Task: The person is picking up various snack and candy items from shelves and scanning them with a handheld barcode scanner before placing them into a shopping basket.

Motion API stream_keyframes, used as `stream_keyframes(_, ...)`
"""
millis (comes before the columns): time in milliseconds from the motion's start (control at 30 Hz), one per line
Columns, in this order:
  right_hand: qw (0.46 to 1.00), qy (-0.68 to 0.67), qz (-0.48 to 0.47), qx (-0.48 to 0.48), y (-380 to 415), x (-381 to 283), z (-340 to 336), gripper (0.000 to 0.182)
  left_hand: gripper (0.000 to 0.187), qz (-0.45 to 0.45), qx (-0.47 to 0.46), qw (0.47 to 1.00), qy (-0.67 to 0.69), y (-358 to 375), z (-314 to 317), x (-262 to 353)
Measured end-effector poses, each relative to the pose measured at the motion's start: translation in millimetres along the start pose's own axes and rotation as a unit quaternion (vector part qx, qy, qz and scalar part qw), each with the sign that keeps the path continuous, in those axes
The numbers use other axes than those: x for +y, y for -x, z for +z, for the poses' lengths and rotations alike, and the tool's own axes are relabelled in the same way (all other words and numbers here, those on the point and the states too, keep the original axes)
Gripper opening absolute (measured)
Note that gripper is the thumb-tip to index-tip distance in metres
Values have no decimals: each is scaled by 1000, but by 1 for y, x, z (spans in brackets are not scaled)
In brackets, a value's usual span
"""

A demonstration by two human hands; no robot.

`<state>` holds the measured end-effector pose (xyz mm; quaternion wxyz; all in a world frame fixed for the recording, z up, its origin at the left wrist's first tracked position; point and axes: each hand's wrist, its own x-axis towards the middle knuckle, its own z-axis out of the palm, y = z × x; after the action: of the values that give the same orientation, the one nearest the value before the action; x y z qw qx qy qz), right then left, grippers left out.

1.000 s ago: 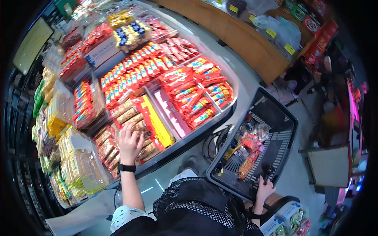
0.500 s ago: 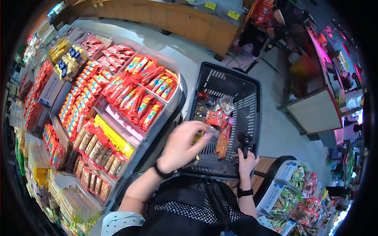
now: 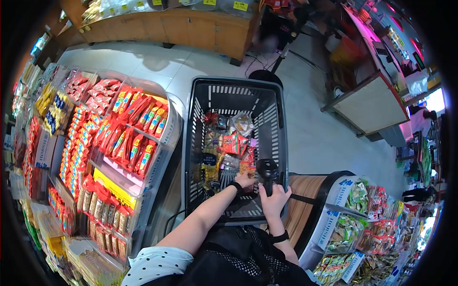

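Note:
My left hand (image 3: 245, 180) reaches down into a black shopping basket (image 3: 279, 119), its fingers closed at a red-and-orange snack packet (image 3: 247, 167). The fingertips are partly hidden. My right hand (image 3: 275, 198) grips the handle of a black device that looks like a barcode scanner (image 3: 267, 167), held over the basket's right side. Other wrapped snacks lie in the basket, among them a red packet (image 3: 234, 143), a clear-wrapped piece (image 3: 243, 124) and a dark blue and yellow packet (image 3: 209, 161).
On the left stands a display bin with red snack packets (image 3: 136, 152) and a yellow sign (image 3: 114, 187). Another bin with green packets (image 3: 347, 229) is at the lower right. A wooden counter (image 3: 191, 31) runs along the back; a white-panelled counter (image 3: 367, 107) stands to the right.
My left hand has moved down and right onto the packet in the basket. The whole view has shifted, so the basket appears further left. My right hand still grips the scanner.

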<state>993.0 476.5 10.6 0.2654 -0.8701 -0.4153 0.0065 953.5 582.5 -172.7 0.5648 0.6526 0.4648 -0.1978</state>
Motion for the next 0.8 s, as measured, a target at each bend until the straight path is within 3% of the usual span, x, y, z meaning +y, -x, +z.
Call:
stream_keyframes(33, 1000, -12, -1, 9, -3, -2, -2, 28, 73, -4, 24, 999, 38, 2, 1, -2)
stream_keyframes(133, 1000, -10, 4, 5, -5, 2, -2, 29, 72, 74, 136, 982, 108, -4, 21, -10)
stream_keyframes(167, 1000, -16, 6, 1, -5, 4, -1, 29, 72, 74, 135, 982, 108, -6, 22, -9)
stream_keyframes(233, 1000, -16, 7, 6, -5, 4, 1, 30, 67, 65, 91, 953, 280, -8, 20, -4)
stream_keyframes(267, 1000, -17, 6, 10, -6, 5, 2, 30, 67, 66, 91, 954, 279, -7, 20, -1)
stream_keyframes(333, 1000, -11, 13, 1, -7, 6, 2, 31, 58, 96, 204, 971, 74, -4, 19, 6)
stream_keyframes(367, 1000, -15, 13, -2, -9, 6, 1, 31, 60, 71, 127, 989, 15, 10, 4, 19)
stream_keyframes(400, 1000, -20, 11, -6, -10, 6, 0, 31, 60, 71, 128, 989, 16, 1, 9, 13)
stream_keyframes(467, 1000, -12, 16, -22, -12, 7, 0, 32, 58, 165, 160, 970, -75, -17, 22, 0)
stream_keyframes(600, 1000, -2, 16, -26, -10, 7, 0, 33, 55, 118, 91, 987, -65, -13, 18, 9)
stream_keyframes(667, 1000, -3, 13, -24, -10, 5, 0, 33, 49, 48, 146, 987, 39, 7, 0, 19)
stream_keyframes(733, 1000, -5, 10, -22, -10, 3, -3, 32, 45, 70, 179, 977, 90, -9, -2, 4)
stream_keyframes(800, 999, -4, 20, -26, -10, -1, -4, 31, 34, 78, 168, 916, 355, -43, -12, -9)
